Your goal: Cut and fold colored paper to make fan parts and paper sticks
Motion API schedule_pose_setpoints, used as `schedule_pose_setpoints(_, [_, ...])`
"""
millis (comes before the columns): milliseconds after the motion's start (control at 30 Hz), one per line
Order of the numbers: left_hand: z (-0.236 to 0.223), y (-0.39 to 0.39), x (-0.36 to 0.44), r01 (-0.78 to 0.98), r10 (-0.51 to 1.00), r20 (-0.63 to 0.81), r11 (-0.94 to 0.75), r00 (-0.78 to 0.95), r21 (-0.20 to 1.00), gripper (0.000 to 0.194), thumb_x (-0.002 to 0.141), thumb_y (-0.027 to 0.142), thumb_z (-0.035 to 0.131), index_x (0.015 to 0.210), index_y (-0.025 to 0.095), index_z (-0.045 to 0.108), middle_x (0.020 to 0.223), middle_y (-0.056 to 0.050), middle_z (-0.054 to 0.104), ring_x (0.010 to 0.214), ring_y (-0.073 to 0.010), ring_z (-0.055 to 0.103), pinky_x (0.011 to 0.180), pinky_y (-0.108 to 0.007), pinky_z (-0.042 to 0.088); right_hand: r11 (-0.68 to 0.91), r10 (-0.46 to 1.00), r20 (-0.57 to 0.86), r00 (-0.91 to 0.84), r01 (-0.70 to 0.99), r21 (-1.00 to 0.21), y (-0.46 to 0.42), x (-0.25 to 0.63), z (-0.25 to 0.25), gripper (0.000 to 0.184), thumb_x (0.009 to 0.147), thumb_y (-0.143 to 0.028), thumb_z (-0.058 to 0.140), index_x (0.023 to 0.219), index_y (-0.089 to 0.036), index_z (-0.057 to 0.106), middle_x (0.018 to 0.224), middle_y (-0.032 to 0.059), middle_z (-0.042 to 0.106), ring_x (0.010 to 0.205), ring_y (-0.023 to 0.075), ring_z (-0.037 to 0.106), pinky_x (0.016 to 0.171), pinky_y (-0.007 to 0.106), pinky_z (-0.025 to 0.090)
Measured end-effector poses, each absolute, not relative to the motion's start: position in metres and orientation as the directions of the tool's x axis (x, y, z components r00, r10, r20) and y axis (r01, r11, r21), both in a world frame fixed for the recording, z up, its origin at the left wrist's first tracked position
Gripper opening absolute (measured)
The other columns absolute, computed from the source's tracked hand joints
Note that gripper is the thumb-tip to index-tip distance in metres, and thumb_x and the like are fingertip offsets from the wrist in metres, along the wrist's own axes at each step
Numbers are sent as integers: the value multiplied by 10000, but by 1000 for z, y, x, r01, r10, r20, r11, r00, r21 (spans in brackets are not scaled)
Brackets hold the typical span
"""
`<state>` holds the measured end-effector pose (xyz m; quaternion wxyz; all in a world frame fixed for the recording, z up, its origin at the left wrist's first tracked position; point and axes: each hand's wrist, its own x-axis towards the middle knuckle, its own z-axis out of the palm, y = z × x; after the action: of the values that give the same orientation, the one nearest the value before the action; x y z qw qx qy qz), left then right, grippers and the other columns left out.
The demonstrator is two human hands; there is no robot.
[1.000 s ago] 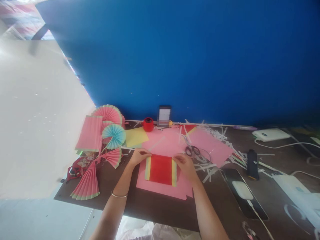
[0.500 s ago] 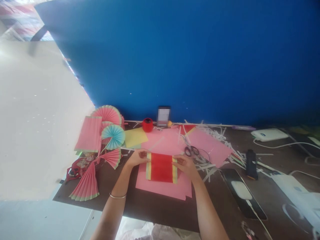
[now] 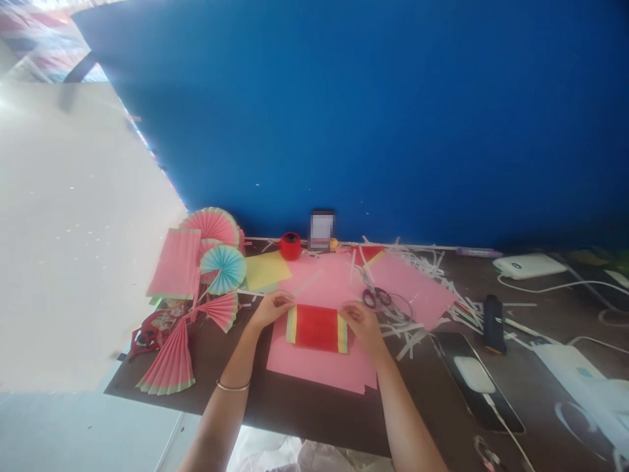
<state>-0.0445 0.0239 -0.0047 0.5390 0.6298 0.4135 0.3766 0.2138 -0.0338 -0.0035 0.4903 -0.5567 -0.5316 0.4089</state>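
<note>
A red sheet of paper (image 3: 317, 328) with yellow strips along its left and right sides lies in front of me over pink paper (image 3: 314, 373). At its upper left corner my left hand (image 3: 272, 309) pinches the edge, a bangle on that wrist. My right hand (image 3: 362, 320) grips the upper right corner, fingers closed. Scissors (image 3: 376, 297) with dark handles rest just beyond my right hand. Behind the red sheet are yellow paper (image 3: 268, 270) and a red roll of tape (image 3: 290, 246).
Folded pink paper fans (image 3: 170, 357) and a blue one (image 3: 223, 269) crowd the table's left side. White paper strips (image 3: 417, 262) are strewn at the back right. A phone (image 3: 479, 383), a black object (image 3: 494, 324) and cabled white devices (image 3: 531, 265) lie to the right. A blue panel (image 3: 344, 118) stands behind.
The red sheet looks shorter from top to bottom: its lower edge has moved up and its top edge slightly down. Both hands keep their hold at the upper corners.
</note>
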Motion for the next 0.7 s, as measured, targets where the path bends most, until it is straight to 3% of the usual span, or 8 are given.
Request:
schedule_pose_setpoints(133, [-6,25,-46,104,923,27,-72,383,992,195,724,322,640,751,131,670,765,-68,679,691,-150,618,623,-240,481,46,996,61,63,215,-975,-35,216,1,203,714,-394,641,722,-191,639,769,40,666,769,195,616,754,331,482])
schedule_pose_setpoints(267, [-6,25,-52,75,903,32,-71,428,995,177,710,306,646,720,133,680,831,-89,684,783,-176,631,698,-267,490,25,1000,24,-7,216,-976,-38,221,5,204,690,-382,669,738,-183,675,817,65,684,811,214,622,787,356,487])
schedule_pose_setpoints(533, [-6,24,-53,64,881,4,-39,473,997,349,596,299,764,895,133,694,959,-109,660,818,-174,615,721,-268,487,4,996,-6,-90,114,-994,-37,226,-1,329,589,-332,756,871,-188,668,948,72,668,893,210,624,824,353,500])
schedule_pose_setpoints(700, [-5,25,-51,93,882,24,-76,471,993,299,633,329,739,864,141,709,964,-114,666,873,-192,616,747,-274,493,-8,1000,-13,-21,209,-978,-39,224,5,244,621,-377,721,773,-188,694,925,81,673,860,224,630,791,359,517])
